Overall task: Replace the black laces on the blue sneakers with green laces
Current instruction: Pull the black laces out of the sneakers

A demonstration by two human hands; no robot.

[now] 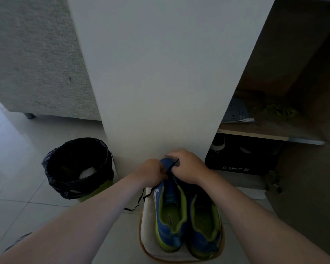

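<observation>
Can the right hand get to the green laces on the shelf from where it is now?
Probably yes. The shelf is open at the front and nothing stands before the green laces. But the right hand holds a sneaker and must let go first.

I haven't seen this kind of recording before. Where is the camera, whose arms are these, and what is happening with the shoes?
There is no machine here. The camera is worn on a person's head and looks down, so the two bare arms are the wearer's own. A pair of blue sneakers with green lining sits on a white pad, toes towards a white panel. The left hand pinches a black lace, whose loose end trails off the pad. The right hand holds the toe end of the same shoe. A bin with a black bag stands to the left, and a black shoebox to the right.
</observation>
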